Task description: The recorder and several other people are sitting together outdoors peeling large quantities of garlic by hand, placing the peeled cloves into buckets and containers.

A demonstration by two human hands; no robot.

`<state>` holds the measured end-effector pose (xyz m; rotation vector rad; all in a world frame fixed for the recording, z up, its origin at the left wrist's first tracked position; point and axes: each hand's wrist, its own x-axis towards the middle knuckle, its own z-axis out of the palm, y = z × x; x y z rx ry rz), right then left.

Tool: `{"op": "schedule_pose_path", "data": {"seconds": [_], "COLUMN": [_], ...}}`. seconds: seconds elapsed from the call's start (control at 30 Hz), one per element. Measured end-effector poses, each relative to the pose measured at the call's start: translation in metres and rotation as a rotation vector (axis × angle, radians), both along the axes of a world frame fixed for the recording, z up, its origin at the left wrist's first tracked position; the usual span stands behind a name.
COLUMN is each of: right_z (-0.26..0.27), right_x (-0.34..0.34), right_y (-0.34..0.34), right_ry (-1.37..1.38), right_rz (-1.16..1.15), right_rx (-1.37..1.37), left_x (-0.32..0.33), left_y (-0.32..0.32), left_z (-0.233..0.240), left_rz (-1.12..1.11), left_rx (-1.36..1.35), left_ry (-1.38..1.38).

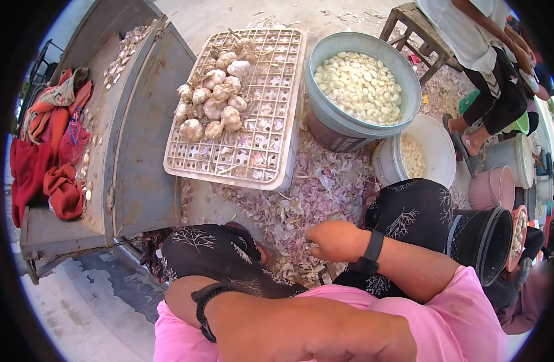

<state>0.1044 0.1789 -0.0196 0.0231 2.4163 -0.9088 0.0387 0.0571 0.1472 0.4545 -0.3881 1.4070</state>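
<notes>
My left hand (322, 328), with a black band at its wrist, is raised close to the camera across my pink top. Its fingers are folded and partly cut off at the picture's lower edge, so any grip is hidden. My right hand (338, 240), below a dark wristwatch, hovers over the ground between my knees with curled fingers; what lies inside them cannot be seen. Past my knees, whole garlic bulbs (215, 107) sit on an upturned white plastic crate (277, 156). Beside it stands a bucket (363, 124) full of peeled garlic cloves (356, 88) in liquid.
Garlic skins (304, 194) litter the ground. A white bucket (433, 149) with some cloves lies tilted near my right knee, and a black bucket (480, 244) is at the right. A metal cabinet (145, 135) bears red cloths (61, 190). Another person (489, 81) is near a wooden stool (417, 22).
</notes>
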Motion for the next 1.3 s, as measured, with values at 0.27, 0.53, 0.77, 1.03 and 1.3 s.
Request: {"op": "schedule_pose_path", "data": {"seconds": [0.27,0.53,0.77,1.03,1.3], "right_z": [0.001,0.001,0.003,0.004,0.004], "right_x": [-0.001,0.000,0.000,-0.002,-0.001], "right_y": [0.000,-0.001,0.001,0.001,0.002], "right_ry": [-0.046,0.010,-0.035,-0.041,-0.006], "right_rz": [-0.012,-0.017,-0.021,-0.007,-0.004], "right_rx": [-0.044,-0.044,-0.054,-0.012,-0.050], "left_x": [-0.014,-0.020,-0.020,-0.023,-0.035], "left_y": [0.009,0.018,0.023,0.023,0.020], "left_z": [-0.007,-0.005,-0.007,0.003,0.003], "left_rz": [-0.118,-0.078,-0.050,-0.044,-0.029], "left_rx": [-0.019,-0.043,-0.060,-0.024,-0.081], "left_ry": [-0.122,-0.074,-0.028,0.062,0.249]}}
